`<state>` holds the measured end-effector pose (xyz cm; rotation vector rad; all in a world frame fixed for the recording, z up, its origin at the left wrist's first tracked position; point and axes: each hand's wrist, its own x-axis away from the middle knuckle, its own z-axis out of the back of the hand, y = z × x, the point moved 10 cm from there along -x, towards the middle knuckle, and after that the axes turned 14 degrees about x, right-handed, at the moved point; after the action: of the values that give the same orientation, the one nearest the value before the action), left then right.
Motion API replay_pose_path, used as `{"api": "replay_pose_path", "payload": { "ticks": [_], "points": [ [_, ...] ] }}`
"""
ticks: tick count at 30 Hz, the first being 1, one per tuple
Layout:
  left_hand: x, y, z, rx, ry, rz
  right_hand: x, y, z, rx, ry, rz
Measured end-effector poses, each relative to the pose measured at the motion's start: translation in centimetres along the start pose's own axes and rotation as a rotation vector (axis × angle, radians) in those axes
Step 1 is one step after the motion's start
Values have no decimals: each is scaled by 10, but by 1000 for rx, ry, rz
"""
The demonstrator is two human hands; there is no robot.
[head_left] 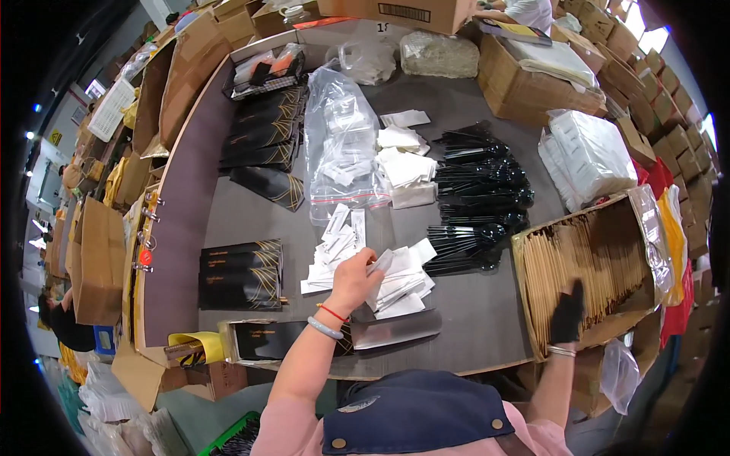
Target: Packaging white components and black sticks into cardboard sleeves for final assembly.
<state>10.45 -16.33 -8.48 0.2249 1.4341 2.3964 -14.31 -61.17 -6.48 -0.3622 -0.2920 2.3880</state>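
Note:
My left hand (pixel 356 283), bare with a red string and a pale bangle at the wrist, pinches a small white packet (pixel 379 263) over a loose heap of white packets (pixel 399 283). To its left spread narrower white printed slips (pixel 334 247). In a dark glove, my right hand (pixel 567 313) reaches into an open carton (pixel 525 304) at the right. Tightly packed thin light-brown pieces (pixel 601 254) fill that carton, and the glove is over them. Whether its fingers grip any is too dark to see. Bundles of black plastic spoons (pixel 475 178) lie between the packets and the carton.
Black gold-lined sleeves (pixel 242 275) lie in stacks at the left, with more (pixel 262 129) farther back. A clear plastic bag (pixel 342 133) of packets lies mid-table. White wrapped packs (pixel 589 156) and a carton (pixel 525 80) stand back right. A raised wall (pixel 182 182) edges the left side.

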Motion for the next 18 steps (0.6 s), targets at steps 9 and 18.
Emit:
{"api": "replay_pose_path", "payload": {
  "ticks": [9, 18],
  "points": [
    [62, 28, -10, 155, -249, 58, -2, -226, -69, 18, -185, 656],
    [148, 53, -16, -406, -222, -287, 0, -230, -46, 133, -232, 711]
  ]
}}
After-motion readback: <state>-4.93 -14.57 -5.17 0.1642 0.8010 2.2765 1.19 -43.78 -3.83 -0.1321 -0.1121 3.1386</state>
